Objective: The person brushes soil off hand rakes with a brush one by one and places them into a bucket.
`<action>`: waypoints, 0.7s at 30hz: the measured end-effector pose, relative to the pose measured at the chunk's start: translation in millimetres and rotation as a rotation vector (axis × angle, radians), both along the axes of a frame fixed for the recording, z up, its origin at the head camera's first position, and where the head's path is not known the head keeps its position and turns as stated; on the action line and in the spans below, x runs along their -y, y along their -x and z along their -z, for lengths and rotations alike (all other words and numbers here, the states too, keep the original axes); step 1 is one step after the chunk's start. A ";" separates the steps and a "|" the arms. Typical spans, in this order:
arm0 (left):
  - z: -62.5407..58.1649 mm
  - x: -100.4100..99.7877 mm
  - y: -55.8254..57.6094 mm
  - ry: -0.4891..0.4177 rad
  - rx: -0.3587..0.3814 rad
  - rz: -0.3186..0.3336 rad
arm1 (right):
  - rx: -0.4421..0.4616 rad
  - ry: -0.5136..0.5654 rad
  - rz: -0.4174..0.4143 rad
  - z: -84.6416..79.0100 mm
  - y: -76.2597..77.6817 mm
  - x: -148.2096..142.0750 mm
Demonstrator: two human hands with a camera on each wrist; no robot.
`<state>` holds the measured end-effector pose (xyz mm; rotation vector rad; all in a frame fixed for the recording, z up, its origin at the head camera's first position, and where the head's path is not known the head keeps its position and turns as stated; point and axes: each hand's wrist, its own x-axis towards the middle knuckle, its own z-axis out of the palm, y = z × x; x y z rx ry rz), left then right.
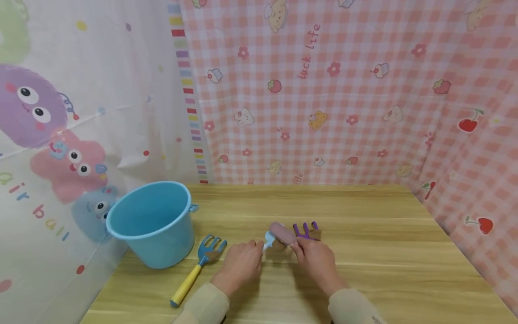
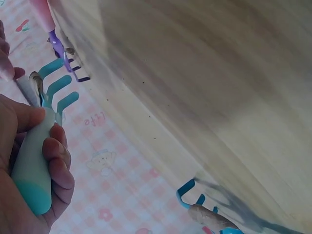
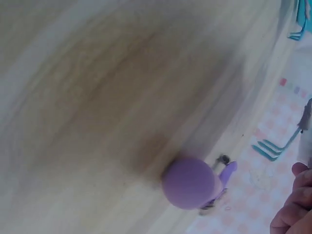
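My left hand (image 1: pixel 242 262) grips the pale handle (image 2: pixel 35 158) of a small garden hand fork, whose teal tines (image 2: pixel 59 84) point away from it. A brown, mud-like patch (image 1: pixel 278 245) is on the fork's head. My right hand (image 1: pixel 319 264) pinches a mauve, dotted, sponge-like pad (image 1: pixel 283 233), which overlaps the fork's head in the head view. Beside the right hand lies a purple hand fork (image 1: pixel 306 231) with brown on its tines; the hand hides its handle in the head view. The handle's rounded end (image 3: pixel 189 183) shows in the right wrist view.
Left of my hands, a blue hand fork (image 1: pixel 210 248) with a yellow handle and a brown patch lies on the wooden table (image 1: pixel 404 252). Behind it stands a light blue bucket (image 1: pixel 162 247). Patterned cloths (image 1: pixel 332 99) hang along the back and sides.
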<state>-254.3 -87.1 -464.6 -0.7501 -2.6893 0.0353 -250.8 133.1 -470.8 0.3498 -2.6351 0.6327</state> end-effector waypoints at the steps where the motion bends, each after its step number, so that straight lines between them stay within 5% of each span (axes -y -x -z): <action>1: 0.2 -0.2 0.1 -0.002 -0.008 0.001 | 0.003 -0.002 0.007 1.3 -0.5 0.0; 16: 3.5 -0.3 -1.5 0.008 0.027 0.003 | 0.026 -0.065 0.116 11.0 8.8 -14.0; 21: 1.7 1.6 1.2 0.017 0.012 -0.007 | 0.002 -0.020 0.073 4.8 5.5 -8.2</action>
